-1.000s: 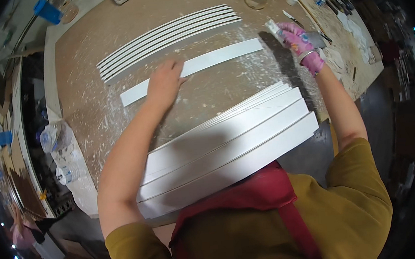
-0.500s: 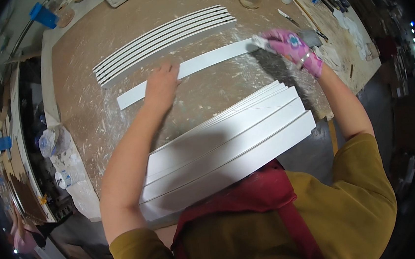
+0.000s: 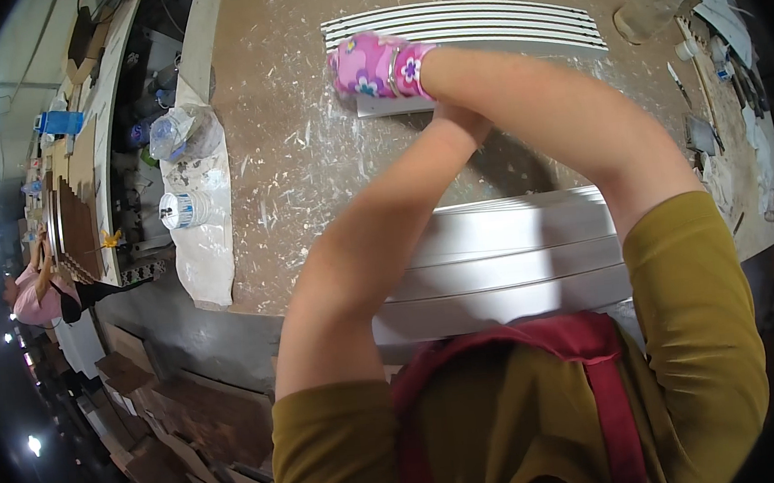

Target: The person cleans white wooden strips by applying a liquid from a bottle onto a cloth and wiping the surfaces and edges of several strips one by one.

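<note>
My right hand (image 3: 367, 64), in a pink flowered glove, reaches across to the left end of a single white strip (image 3: 380, 107). Its fingers look curled, but whatever they hold is hidden. Beneath the right forearm crosses my bare left arm; only the wrist of my left hand (image 3: 462, 119) shows, and its fingers are out of sight. Most of the strip is covered by my arms. Just beyond lie several white strips (image 3: 478, 20) side by side with dark gaps between them. Close to my body rests a fanned pile of wider white boards (image 3: 509, 272).
The brown worktable (image 3: 281, 186) is flecked with white. On its left side stand a white tub (image 3: 184, 210) and a clear plastic bag (image 3: 177, 136). A cloudy jar (image 3: 652, 11) and scattered tools (image 3: 745, 72) lie at the right. Another person (image 3: 41, 290) is at far left.
My gloved right hand has swept from the strip's right end to its left end, crossing over my left arm. My left hand has become hidden. The whole view has turned.
</note>
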Motion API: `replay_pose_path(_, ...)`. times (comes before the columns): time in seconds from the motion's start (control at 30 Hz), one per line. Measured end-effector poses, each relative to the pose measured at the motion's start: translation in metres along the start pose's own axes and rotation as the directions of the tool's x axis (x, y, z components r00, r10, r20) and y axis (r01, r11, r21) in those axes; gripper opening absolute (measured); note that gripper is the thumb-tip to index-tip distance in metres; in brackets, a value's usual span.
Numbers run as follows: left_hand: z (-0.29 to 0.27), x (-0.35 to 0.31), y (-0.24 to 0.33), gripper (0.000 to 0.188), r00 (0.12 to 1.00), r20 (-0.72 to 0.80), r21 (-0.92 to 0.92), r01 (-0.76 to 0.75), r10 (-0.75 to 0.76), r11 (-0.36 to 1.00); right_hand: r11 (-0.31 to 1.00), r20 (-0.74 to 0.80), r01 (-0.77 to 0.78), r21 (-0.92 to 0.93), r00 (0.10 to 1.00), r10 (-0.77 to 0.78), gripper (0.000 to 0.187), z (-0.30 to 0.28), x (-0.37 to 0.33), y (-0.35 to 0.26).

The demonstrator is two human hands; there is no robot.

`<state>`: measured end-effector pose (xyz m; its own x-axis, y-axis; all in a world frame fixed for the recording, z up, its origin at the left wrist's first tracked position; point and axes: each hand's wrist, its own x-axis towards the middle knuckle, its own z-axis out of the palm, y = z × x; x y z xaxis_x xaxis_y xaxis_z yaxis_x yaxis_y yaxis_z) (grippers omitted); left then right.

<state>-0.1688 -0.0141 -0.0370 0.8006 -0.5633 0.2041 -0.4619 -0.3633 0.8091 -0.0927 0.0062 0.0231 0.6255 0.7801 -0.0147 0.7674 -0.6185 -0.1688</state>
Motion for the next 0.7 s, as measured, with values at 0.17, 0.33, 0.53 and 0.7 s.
replay_pose_path(0.17,-0.009,-0.002,-0.010,0.032,0.973,0.000,0.623,-0.182,0.232,0.761,0.788,0.066,-0.496,0.365,0.858,0.509,0.037,-0.056,-0.046,-0.016)
replay_pose_path(0.33,-0.027,0.004,0.023,0.021,0.980,0.191,0.682,-0.169,0.050,0.712,0.918,-0.423,-0.189,0.348,0.842,0.334,0.036,-0.094,-0.219,0.038)
replay_pose_path(0.53,-0.091,0.000,0.061,0.027,0.969,0.226,0.604,-0.219,0.099,0.766,0.486,-0.373,-0.141,0.863,0.470,0.800,0.042,-0.091,-0.384,0.040)
replay_pose_path(0.7,-0.141,-0.030,0.106,0.039,0.965,0.219,0.575,-0.246,0.143,0.780,0.302,-0.277,-0.211,0.930,0.138,0.951,0.042,-0.078,-0.459,0.009)
